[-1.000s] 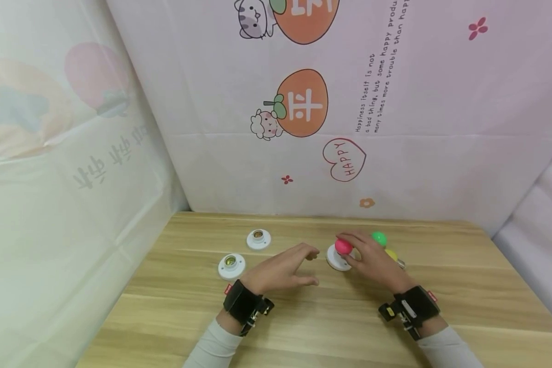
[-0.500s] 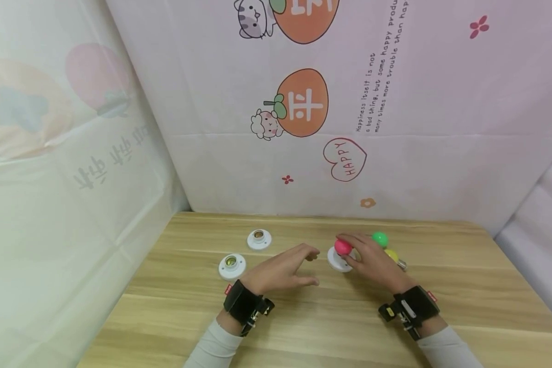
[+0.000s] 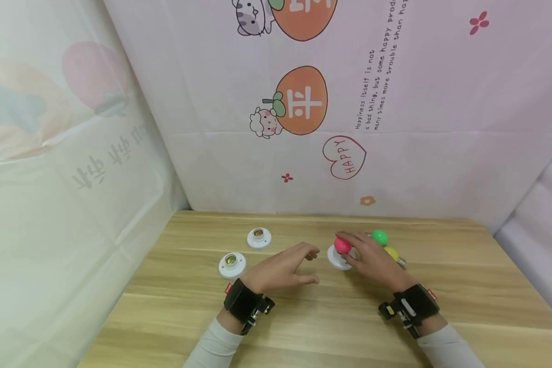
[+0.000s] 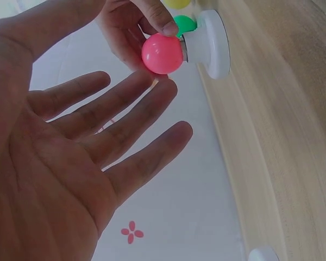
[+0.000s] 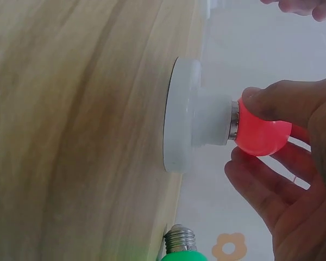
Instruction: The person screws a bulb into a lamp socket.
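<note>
A printed white cloth (image 3: 211, 102) hangs behind a wood-grain table (image 3: 326, 327), where both hands are held. The left hand (image 3: 280, 268) holds nothing, fingers loosely spread, while the right hand (image 3: 372, 260) pinches a pink bulb (image 3: 342, 244) between thumb and fingers. The bulb sits in the mouth of a white lamp holder (image 5: 182, 114); two more, a nearer holder (image 3: 232, 266) and a farther holder (image 3: 259, 238), lie past the left hand. Over the last second almost nothing has shifted except a slight tilt of the head view, so the work on this bulb seems to have made no plain progress. Its thread is hidden inside; only a metal collar (image 5: 234, 120) shows, so how tightly it sits cannot be told. In the head view, the right hand partly covers the yellow bulb (image 3: 391, 253) and the base of the green bulb (image 3: 380, 237).
</note>
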Demonstrator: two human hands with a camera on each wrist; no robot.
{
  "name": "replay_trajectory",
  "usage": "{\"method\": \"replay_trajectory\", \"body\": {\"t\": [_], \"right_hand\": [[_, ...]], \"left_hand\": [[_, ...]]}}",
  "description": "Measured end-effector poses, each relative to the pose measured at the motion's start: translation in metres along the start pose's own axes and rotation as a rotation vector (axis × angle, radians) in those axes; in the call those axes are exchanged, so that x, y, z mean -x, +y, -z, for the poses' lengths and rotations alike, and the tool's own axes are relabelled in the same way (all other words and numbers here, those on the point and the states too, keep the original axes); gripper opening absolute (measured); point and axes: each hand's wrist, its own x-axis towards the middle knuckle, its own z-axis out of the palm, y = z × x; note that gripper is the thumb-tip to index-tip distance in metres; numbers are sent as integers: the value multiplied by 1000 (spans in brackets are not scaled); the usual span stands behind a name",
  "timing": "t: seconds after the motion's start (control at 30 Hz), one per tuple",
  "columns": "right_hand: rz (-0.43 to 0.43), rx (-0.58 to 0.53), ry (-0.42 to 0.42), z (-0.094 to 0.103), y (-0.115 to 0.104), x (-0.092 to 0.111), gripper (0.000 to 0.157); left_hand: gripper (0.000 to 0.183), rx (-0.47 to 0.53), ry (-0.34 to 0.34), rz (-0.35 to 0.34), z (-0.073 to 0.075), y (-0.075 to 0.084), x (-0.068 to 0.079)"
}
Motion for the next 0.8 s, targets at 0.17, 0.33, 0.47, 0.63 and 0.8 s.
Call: {"method": "replay_trajectory", "body": {"t": [0.17, 0.33, 0.47, 0.63, 0.8], "right_hand": [[18, 2, -1, 1, 1, 0, 56], [40, -3, 19, 6, 0, -1, 59], [64, 18, 43, 11, 1, 1, 60], [101, 39, 83, 19, 1, 6, 59], [134, 56, 102, 26, 2, 12, 58]], "left_hand": [[63, 6, -8, 11, 0, 0, 0], [63, 8, -7, 18, 1, 1, 0], [62, 8, 8, 18, 2, 2, 0], [59, -32, 46, 1, 4, 3, -1], [53, -68, 85, -16, 3, -1, 1]]}}
